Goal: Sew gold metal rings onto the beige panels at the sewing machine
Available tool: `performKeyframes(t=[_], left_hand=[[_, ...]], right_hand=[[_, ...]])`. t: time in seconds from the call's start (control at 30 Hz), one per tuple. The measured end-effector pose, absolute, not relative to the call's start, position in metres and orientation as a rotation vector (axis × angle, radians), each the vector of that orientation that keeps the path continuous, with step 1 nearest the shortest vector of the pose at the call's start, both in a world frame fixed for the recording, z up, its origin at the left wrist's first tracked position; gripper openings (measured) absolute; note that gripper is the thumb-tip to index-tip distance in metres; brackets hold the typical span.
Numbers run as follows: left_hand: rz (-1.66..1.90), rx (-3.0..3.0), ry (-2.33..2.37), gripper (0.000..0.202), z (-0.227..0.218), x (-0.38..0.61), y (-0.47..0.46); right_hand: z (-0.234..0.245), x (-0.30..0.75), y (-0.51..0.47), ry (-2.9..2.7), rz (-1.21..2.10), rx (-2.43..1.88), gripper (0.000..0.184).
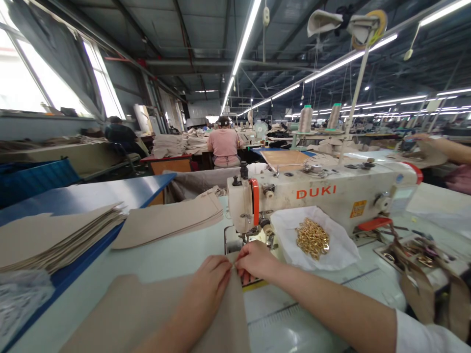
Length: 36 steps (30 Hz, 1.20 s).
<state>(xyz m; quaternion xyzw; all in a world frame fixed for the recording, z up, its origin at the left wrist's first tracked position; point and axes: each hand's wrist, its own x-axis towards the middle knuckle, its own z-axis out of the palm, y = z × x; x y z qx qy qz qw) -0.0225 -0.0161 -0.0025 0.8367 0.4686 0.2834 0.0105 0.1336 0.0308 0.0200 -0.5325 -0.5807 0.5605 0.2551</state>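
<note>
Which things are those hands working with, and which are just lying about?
Seemingly part of the job:
beige fabric, touched by the left hand and right hand
sewing machine, just ahead

Probably just lying about:
gold metal pieces
crumpled clear plastic
brown straps

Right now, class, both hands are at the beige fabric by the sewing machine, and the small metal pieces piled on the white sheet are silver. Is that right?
Not quite: the metal pieces on the white sheet are gold-coloured, as the head view shows. The left hand and right hand are at the beige fabric by the sewing machine.
</note>
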Motion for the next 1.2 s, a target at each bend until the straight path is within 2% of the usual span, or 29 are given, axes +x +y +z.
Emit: performKeyframes(t=[0.43,0.67,0.87,1.1,1.2], left_hand=[[0.92,2.732,1.351,0.024,-0.005,-0.011,-0.001],[0.969,2.719,1.336,0.02,-0.007,-0.013,-0.001],[1.021,2.693,1.308,0.02,-0.012,-0.015,0.002],[0.943,2.705,1.338,0.018,-0.01,-0.016,0.002],[0.929,2.708,1.34,0.018,-0.011,-0.016,0.002]], right_hand=[[0.014,0.139,0.038,-1.826,1.379,-1.454,0.024],[0.008,0.17,0.012,-2.178,0.783,-1.229,0.014],[0.008,0.199,-0.007,-2.762,-0.01,-0.705,0.019],[0.005,0.191,-0.002,-2.766,-0.182,-0.657,0.013],[0.001,0.184,0.001,-2.685,-0.188,-0.667,0.018]])
